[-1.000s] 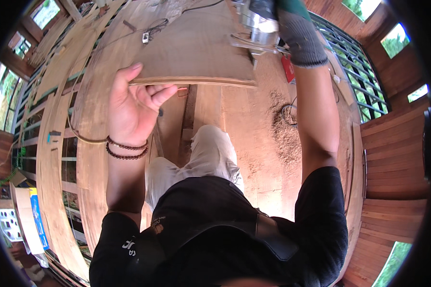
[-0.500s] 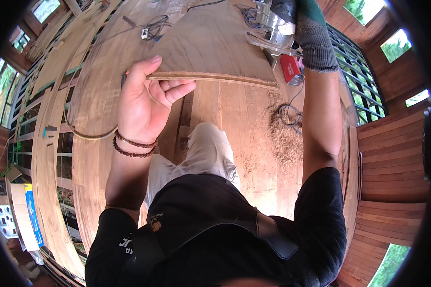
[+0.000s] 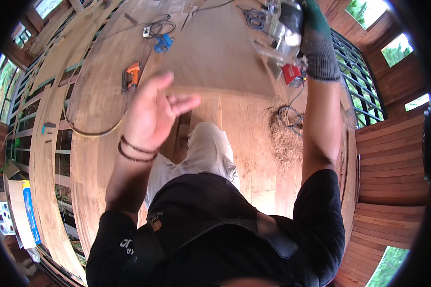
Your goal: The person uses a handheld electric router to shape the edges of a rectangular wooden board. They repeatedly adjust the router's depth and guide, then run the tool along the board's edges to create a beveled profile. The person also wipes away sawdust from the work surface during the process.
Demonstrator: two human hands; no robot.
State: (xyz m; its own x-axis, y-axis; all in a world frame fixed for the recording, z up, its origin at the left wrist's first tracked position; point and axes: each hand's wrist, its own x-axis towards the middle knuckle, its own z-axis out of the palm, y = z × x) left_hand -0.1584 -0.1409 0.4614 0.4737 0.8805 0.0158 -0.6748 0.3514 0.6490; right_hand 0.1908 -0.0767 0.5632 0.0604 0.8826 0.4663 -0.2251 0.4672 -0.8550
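By the board, left hand gapes loosely, right hand clasps the tool. Board looks stiff — best held by edges.

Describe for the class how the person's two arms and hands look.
The sleeves are short and black, with pale print on the left one; both forearms are bare down to the wrists. The left hand is ungloved, with dark brown bracelet strands round the wrist. The right hand wears a glove, green at the hand with a grey knitted cuff.
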